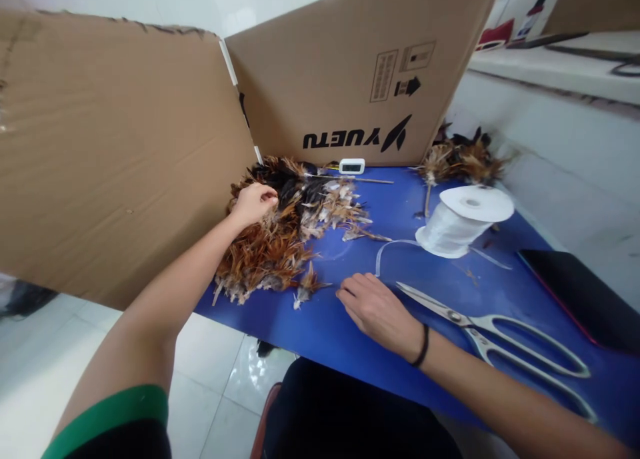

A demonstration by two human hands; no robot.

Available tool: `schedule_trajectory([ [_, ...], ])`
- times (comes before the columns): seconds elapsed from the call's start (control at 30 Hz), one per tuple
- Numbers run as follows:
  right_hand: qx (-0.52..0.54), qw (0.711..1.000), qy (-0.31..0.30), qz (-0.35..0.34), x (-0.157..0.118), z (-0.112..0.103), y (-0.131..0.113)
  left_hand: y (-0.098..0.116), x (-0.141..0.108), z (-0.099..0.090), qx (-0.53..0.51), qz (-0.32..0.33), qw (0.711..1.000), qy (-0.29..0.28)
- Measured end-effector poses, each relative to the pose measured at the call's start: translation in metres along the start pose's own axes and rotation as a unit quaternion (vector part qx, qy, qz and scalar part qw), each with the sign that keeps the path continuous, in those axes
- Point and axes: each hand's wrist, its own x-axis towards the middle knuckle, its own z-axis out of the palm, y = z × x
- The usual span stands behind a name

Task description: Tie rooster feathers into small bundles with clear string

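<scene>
My left hand [255,204] is over a large pile of brown, black and pale feathers [265,246], its fingers curled in towards the thumb. Whether a feather is caught between them is too small to make out. Near the table's front edge rests my right hand [377,312], knuckles up, with its fingers bent and closed; what they hold, if anything, is hidden underneath. A small loose feather tuft [307,286] lies just left of it, its thin stem pointing at the fingertips. Scissors [463,322] with silver handles lie to the right, their blades parted slightly.
A spool of white ribbon [463,219] stands at the right, its loose end trailing towards my right hand. Behind are a small white digital display [352,166], another feather bundle [463,159] and cardboard walls [340,72]. A dark phone [580,296] lies at the right edge.
</scene>
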Motion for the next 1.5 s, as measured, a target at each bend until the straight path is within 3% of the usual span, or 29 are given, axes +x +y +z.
schedule_trajectory([
  [0.17,0.01,1.0,0.018,0.001,0.0,0.012,0.0,0.024,0.001,0.04,0.051,0.059,0.992,-0.103],
  [0.27,0.02,0.999,0.028,-0.006,-0.003,0.016,0.0,0.037,0.004,0.063,0.097,0.048,0.983,-0.151],
  [0.43,0.034,0.999,0.037,-0.003,-0.005,0.018,-0.001,0.056,0.017,0.094,0.19,0.038,0.967,-0.165],
  [0.53,0.039,0.999,0.031,0.003,-0.005,0.018,-0.001,0.061,0.027,0.11,0.204,0.059,0.965,-0.153],
  [0.63,0.045,0.999,0.021,0.005,-0.005,0.018,-0.001,0.06,0.037,0.121,0.204,0.04,0.965,-0.159],
  [0.73,0.051,0.998,0.018,0.009,-0.005,0.018,-0.001,0.058,0.047,0.125,0.192,0.004,0.97,-0.152],
  [0.87,0.057,0.998,0.019,0.011,-0.004,0.017,-0.001,0.06,0.06,0.126,0.17,0.009,0.983,-0.069],
  [0.93,0.058,0.998,0.017,0.011,-0.004,0.016,-0.001,0.065,0.065,0.128,0.165,0.011,0.984,-0.062],
  [1.17,0.066,0.998,0.002,0.018,-0.003,0.016,0.0,0.082,0.074,0.14,0.215,-0.063,0.954,-0.2],
  [1.3,0.064,0.998,-0.001,0.013,-0.003,0.016,0.001,0.083,0.078,0.135,0.208,-0.087,0.942,-0.248],
  [1.37,0.062,0.998,0.0,0.012,-0.002,0.016,0.001,0.078,0.081,0.128,0.195,-0.09,0.95,-0.226],
  [1.5,0.058,0.998,0.002,0.015,-0.002,0.016,0.001,0.062,0.084,0.109,0.096,-0.094,0.986,-0.101],
])
